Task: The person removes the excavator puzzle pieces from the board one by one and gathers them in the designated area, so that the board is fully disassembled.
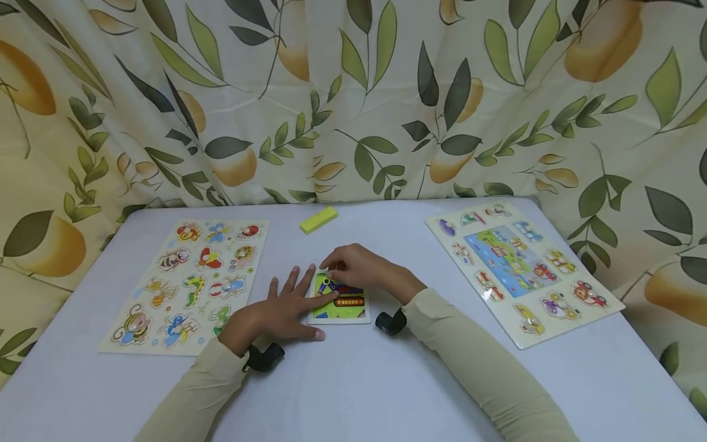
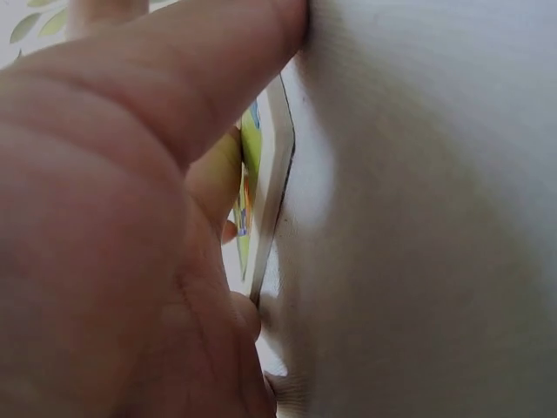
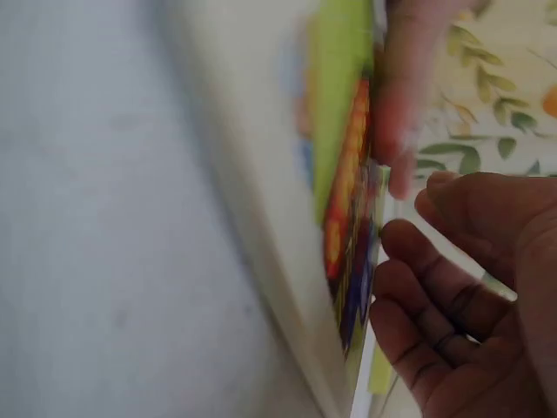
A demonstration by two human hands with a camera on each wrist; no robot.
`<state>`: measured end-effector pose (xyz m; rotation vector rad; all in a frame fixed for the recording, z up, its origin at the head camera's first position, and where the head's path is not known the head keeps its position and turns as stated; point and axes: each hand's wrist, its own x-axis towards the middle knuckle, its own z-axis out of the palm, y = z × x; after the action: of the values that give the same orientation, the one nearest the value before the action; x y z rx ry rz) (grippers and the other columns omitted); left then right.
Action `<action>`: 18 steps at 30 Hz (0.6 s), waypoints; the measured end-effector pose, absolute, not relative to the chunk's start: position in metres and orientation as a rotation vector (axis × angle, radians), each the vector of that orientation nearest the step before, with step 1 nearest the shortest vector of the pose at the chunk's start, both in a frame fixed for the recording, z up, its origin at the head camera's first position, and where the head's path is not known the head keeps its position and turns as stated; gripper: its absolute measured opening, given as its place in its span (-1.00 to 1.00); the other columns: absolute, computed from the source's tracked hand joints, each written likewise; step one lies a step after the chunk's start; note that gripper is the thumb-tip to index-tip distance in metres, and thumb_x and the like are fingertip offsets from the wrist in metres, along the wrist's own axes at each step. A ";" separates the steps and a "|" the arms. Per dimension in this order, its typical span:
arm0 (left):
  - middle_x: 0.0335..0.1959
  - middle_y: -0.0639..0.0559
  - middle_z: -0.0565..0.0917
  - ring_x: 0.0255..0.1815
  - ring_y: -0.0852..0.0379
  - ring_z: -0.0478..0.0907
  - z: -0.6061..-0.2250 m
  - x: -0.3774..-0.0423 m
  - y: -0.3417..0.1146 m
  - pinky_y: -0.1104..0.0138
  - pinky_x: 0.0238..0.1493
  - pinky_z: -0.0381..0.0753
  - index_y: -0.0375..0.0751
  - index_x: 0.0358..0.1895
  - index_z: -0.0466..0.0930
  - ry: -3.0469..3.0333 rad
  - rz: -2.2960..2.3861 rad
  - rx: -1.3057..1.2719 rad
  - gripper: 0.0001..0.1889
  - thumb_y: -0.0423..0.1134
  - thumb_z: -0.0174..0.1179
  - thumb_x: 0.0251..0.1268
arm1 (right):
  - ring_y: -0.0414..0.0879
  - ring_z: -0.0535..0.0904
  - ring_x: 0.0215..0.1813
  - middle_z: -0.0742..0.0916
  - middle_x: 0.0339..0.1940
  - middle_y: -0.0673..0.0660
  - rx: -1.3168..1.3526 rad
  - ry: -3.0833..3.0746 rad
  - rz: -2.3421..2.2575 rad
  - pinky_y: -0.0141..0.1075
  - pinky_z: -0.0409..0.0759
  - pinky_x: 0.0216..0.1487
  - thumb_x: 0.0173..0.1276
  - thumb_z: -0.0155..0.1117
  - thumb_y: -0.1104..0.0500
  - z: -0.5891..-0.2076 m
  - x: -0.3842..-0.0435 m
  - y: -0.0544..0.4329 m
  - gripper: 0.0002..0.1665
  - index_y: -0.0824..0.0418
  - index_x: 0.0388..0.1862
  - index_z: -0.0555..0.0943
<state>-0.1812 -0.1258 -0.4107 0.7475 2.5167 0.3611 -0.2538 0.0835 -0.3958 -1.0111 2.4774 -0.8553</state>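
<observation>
A small puzzle board (image 1: pixel 326 314) with a light rim lies at the middle of the table; its green picture shows an orange and dark tracked digger. My left hand (image 1: pixel 287 310) is spread at its left side, index finger laid across the picture and thumb out toward the table. Bent over the board's top edge is my right hand (image 1: pixel 361 267). In the right wrist view the right hand's curled fingers (image 3: pixel 418 322) have their tips at the board's surface, the thumb stands a little apart, and nothing shows between them. The left wrist view shows the board edge-on behind the left thumb (image 2: pixel 191 65).
A yellow-green block (image 1: pixel 318 220) lies near the back edge. An insect puzzle sheet (image 1: pixel 160 294) lies on the left, a vehicle puzzle board (image 1: pixel 464 288) on the right. Behind the white-covered table (image 1: pixel 353 393) hangs a leaf-and-fruit curtain (image 1: pixel 353 123).
</observation>
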 end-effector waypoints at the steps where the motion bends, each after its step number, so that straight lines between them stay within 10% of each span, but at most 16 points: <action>1: 0.57 -0.13 -0.43 0.49 -0.30 -0.60 -0.410 -0.181 -0.126 -0.36 0.26 -0.47 0.37 0.51 0.11 2.519 0.372 0.755 -0.20 0.27 0.22 0.20 | -0.20 0.54 -0.22 0.69 -0.12 0.03 -1.019 2.484 -0.847 -0.39 0.54 -0.15 0.42 0.20 0.27 -0.396 -0.253 0.082 -0.72 0.25 0.07 0.67; 18: 0.57 -0.13 -0.42 0.49 -0.30 -0.60 -0.406 -0.179 -0.123 -0.35 0.26 -0.50 0.37 0.50 0.13 2.523 0.401 0.733 -0.21 0.23 0.24 0.20 | -0.17 0.51 -0.25 0.62 -0.25 0.04 -1.041 2.523 -0.660 -0.40 0.50 -0.22 0.44 0.14 0.29 -0.391 -0.254 0.072 -0.71 0.28 0.05 0.69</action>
<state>-0.1787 -0.1226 -0.4064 0.7328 2.5227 0.4011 -0.2535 0.0718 -0.3908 -1.0407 2.5228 -0.6602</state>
